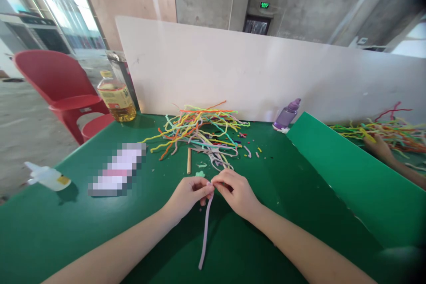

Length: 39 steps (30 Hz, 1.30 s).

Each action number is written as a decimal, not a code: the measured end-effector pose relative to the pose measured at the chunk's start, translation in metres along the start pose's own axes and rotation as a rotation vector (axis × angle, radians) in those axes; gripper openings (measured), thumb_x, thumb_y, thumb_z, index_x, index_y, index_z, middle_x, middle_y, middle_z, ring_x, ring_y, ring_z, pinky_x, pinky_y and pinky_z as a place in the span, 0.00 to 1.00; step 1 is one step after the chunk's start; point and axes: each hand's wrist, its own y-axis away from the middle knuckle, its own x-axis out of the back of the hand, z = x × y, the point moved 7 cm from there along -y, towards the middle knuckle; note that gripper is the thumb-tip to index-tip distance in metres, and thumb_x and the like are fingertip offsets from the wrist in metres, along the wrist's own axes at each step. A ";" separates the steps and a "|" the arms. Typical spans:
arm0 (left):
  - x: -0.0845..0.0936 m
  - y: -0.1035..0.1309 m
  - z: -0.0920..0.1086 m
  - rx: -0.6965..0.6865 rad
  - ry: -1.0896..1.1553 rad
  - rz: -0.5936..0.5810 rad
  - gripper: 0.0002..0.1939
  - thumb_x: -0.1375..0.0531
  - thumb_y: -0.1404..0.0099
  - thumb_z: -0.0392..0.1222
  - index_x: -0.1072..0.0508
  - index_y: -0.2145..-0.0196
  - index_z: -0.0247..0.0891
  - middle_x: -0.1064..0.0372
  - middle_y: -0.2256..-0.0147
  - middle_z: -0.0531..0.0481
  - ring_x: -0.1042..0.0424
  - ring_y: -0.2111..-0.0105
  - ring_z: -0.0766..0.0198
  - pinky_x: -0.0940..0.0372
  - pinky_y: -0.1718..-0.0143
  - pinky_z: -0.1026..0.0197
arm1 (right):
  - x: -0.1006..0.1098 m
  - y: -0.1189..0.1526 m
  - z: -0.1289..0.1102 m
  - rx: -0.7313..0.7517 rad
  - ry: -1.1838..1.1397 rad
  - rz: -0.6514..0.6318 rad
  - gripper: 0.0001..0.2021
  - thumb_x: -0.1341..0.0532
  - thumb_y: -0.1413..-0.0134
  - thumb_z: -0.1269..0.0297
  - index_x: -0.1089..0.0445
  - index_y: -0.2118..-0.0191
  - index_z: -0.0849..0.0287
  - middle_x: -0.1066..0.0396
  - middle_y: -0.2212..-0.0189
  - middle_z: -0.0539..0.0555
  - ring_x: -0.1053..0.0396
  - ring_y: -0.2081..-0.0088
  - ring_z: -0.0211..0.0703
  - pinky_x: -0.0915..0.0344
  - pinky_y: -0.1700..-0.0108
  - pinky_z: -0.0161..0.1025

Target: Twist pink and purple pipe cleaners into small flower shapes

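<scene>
A pale purple pipe cleaner hangs down toward me from between my two hands. My left hand pinches it near its upper end, thumb over the curled fingers. Right beside it, my right hand is closed on the same end, fingertips meeting those of the left. Just past my fingers lie a small mint-green shaped piece and a pair of scissors with pale handles. A thin wooden stick rests left of the scissors. Behind them spreads a heap of coloured pipe cleaners.
A white glue bottle and a blurred-out flat item lie left. An oil bottle stands at the far left corner, a purple bottle by the white partition. Right of a green divider, another person's hand touches pipe cleaners.
</scene>
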 end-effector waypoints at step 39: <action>0.010 0.003 0.009 -0.042 0.466 0.145 0.10 0.37 0.43 0.44 0.28 0.71 0.33 0.35 0.80 0.54 0.38 0.81 0.72 0.40 0.78 0.69 | -0.040 0.011 0.016 -0.506 -0.793 -0.389 0.17 0.45 0.44 0.51 0.33 0.63 0.62 0.28 0.68 0.56 0.31 0.74 0.36 0.37 0.76 0.31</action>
